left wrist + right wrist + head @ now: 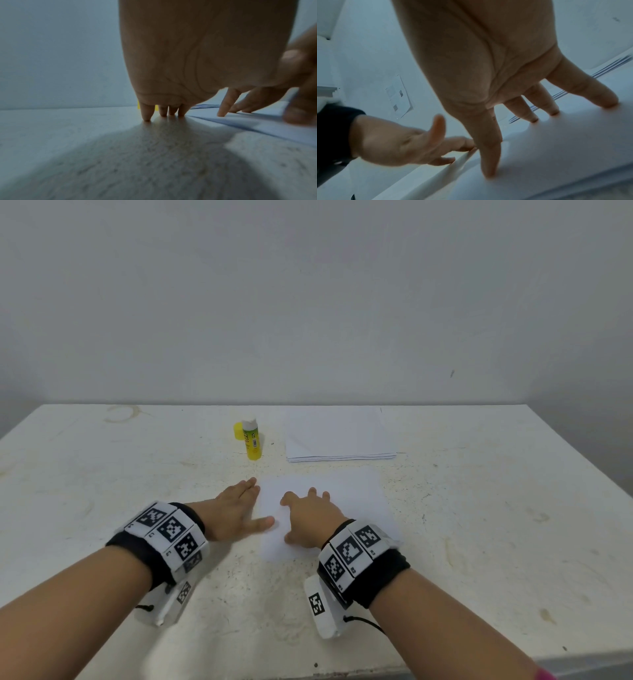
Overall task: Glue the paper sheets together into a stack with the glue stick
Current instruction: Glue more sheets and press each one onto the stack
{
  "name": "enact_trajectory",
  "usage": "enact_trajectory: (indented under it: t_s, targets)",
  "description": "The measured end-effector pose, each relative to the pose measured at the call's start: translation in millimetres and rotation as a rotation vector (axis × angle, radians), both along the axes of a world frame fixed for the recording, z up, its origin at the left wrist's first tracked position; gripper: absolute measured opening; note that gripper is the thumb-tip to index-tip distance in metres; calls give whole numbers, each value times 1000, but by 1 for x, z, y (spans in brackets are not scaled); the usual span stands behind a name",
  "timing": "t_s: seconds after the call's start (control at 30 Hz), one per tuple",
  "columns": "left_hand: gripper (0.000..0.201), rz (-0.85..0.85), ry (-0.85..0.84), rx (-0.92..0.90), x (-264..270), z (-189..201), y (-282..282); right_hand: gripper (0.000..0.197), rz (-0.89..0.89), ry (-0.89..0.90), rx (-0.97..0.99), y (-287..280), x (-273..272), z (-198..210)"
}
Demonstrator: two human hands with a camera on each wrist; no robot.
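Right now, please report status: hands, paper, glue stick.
Left hand open at sheet's left edge. Right hand open, fingertips pressing the single sheet. Glue stick upright, uncapped, untouched beside spare stack. Nothing in the way.

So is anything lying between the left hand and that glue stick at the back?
Nothing visible: bare table separates the left hand from the upright glue stick. Its yellow cap sits just behind it.
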State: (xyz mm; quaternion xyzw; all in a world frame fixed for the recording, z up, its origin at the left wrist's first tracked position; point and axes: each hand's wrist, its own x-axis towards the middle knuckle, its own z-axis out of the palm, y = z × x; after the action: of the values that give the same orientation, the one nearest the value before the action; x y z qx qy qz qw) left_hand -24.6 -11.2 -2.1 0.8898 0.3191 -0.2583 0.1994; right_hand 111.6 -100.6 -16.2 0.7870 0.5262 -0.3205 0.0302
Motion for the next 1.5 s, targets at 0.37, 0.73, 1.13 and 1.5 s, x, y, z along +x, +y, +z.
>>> enact_trajectory:
  t_s: [0.37, 0.73, 1.13, 1.5]
  targets:
    - [144, -101, 89, 155, 10, -9, -9, 64, 42, -190, 19, 0, -17, 14]
    - [144, -156, 151, 207, 12, -7, -9, 119, 227, -145, -49, -14, 61, 11]
    - [133, -119, -62, 326, 6, -1, 1, 106, 10, -430, -56, -35, 88, 24]
    - [64, -16, -258, 359, 16, -4, -11, 74, -38, -385, -113, -34, 69, 30]
